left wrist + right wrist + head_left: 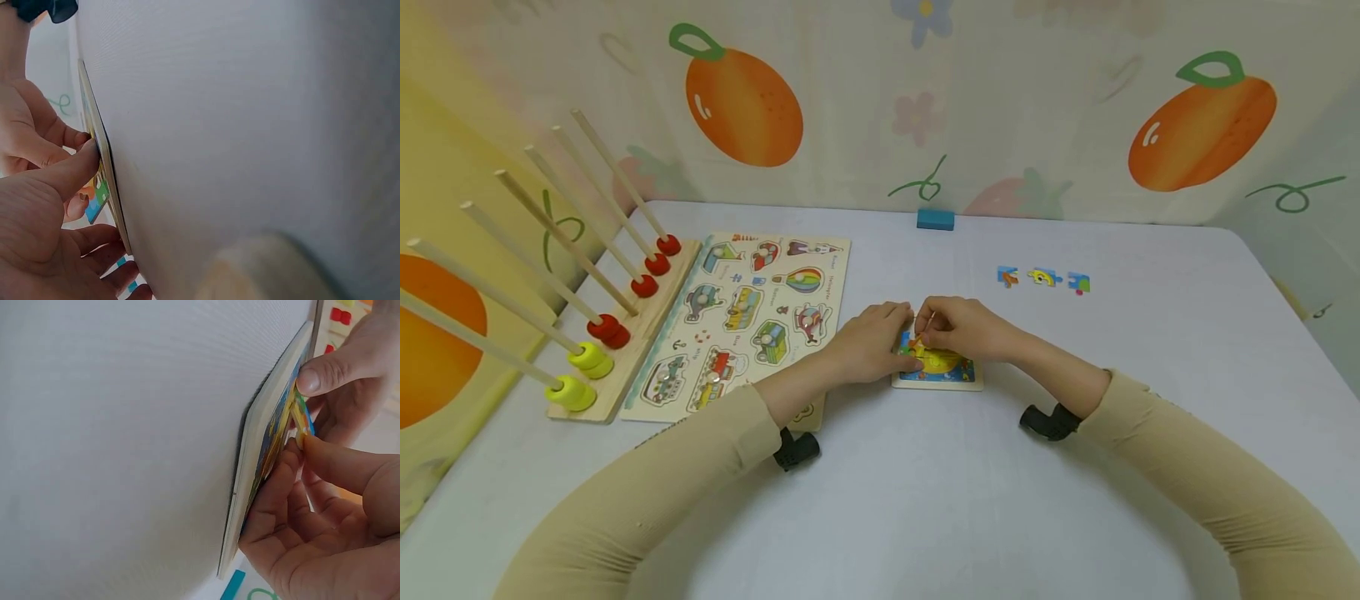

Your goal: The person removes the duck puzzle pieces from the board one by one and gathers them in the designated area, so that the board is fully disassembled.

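A small wooden jigsaw board (937,386) with a yellow and blue picture lies flat on the table between both hands. My left hand (869,342) holds its left side, the thumb (89,156) pressing on top and the other fingers around the far edge. Between thumb and forefinger, my right hand (967,327) pinches a colourful jigsaw piece (304,417). That piece is tilted just over the board, close by the left thumb. Part of the picture is hidden under the hands.
Three loose jigsaw pieces (1043,277) lie at the back right. A teal block (936,220) rests by the back edge. To the left are a large wooden peg puzzle (752,325) with vehicle pictures and a bead rack (647,329) with tall rods.
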{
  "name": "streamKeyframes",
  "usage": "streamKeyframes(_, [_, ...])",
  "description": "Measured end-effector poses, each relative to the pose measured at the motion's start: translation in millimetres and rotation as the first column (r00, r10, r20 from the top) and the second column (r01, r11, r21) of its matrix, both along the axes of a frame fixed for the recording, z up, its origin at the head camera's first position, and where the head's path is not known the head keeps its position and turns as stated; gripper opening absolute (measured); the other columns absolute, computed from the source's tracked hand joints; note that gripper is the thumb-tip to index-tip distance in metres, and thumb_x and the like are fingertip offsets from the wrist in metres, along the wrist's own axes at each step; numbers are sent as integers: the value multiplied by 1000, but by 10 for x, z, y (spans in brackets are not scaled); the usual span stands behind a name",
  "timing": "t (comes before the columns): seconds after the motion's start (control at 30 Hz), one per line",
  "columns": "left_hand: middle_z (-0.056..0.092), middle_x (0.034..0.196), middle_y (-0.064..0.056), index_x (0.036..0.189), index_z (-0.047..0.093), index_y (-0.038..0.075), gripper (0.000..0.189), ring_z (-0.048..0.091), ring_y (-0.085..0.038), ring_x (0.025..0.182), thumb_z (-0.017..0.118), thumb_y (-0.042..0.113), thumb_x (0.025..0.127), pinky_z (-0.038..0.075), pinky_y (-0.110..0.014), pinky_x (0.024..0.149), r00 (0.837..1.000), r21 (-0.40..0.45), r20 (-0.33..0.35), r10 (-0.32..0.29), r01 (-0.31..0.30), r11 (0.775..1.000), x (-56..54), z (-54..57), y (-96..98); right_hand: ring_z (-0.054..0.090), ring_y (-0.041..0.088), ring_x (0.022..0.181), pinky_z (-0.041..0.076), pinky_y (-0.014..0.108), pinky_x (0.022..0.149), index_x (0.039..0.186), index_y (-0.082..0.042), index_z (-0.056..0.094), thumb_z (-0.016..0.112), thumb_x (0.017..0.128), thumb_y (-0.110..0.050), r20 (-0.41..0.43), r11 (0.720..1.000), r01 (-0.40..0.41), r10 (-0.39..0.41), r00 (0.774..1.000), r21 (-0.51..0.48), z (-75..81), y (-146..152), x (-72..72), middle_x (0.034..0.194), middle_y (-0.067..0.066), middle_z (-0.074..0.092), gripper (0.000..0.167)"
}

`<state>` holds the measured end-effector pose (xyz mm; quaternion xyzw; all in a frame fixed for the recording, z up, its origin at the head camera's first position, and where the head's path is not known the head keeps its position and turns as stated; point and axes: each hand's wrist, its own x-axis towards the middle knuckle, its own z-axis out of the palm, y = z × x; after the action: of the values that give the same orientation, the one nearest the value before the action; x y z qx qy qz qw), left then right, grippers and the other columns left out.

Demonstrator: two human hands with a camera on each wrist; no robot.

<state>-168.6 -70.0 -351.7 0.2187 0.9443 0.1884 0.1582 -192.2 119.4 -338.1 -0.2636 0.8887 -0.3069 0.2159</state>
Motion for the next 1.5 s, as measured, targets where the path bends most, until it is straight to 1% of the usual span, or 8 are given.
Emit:
streamKeyframes(0.23, [36,160,-13,148,40,7,75,35,-34,148,69,44,90,33,-51,121,1000,21,13,3,-3,1000,-2,-6,-4,56,19,83,47,24,73,106,-9,61,59,98,-16,49,999,31,-30,998,-15,51,30,-14,90,7,65,11])
streamKeyframes(0.43, [35,160,-14,150,38,7,74,35,-34,148,65,46,93,32,-50,122,1000,18,16,-2,2,1000,-8,1,-11,61,18,77,55,25,71,108,-5,59,59,98,-13,112,996,61,-53,992,-65,63,137,-67,94,11,66,13])
streamKeyframes(0.63, [29,163,-14,152,34,5,83,29,-34,151,66,49,90,26,-47,125,999,-2,47,-26,27,1000,-4,39,-18,62,20,79,58,26,73,110,-3,58,59,97,-13,159,985,137,-119,980,-105,90,299,-142,94,11,64,16])
streamKeyframes(0.8, [24,165,-12,155,29,4,96,22,-34,154,72,53,83,22,-48,127,996,-5,58,-67,67,998,5,47,-49,63,21,84,60,28,76,112,-3,57,58,99,-15,155,975,200,-184,971,-94,119,462,-213,99,12,63,18])
streamKeyframes(1.03, [23,165,-15,155,28,1,106,23,-35,153,78,53,77,23,-47,127,992,-8,31,-120,120,993,2,46,-82,61,21,84,59,25,75,115,-1,57,58,99,-16,133,966,245,-233,963,-79,148,700,-294,99,14,60,22])
streamKeyframes(1.17, [22,165,-15,155,27,1,106,22,-35,154,78,53,77,23,-47,127,992,-9,34,-118,118,993,8,57,-79,60,18,84,58,22,75,116,0,57,58,99,-17,125,961,268,-258,958,-69,160,810,-319,99,11,61,24])
streamKeyframes(1.33, [23,165,-14,155,28,2,105,23,-34,154,78,53,77,23,-46,127,994,-10,35,-104,104,995,8,40,-69,62,13,84,59,21,77,118,4,57,58,99,-15,150,957,281,-268,952,-75,136,929,-346,103,12,63,28])
streamKeyframes(1.5, [23,166,-11,155,28,5,106,22,-33,154,79,53,77,23,-46,127,995,-16,40,-89,90,996,11,31,-66,65,10,81,59,19,76,119,6,57,59,99,-15,157,952,303,-294,943,-37,114,995,-371,103,12,63,30])
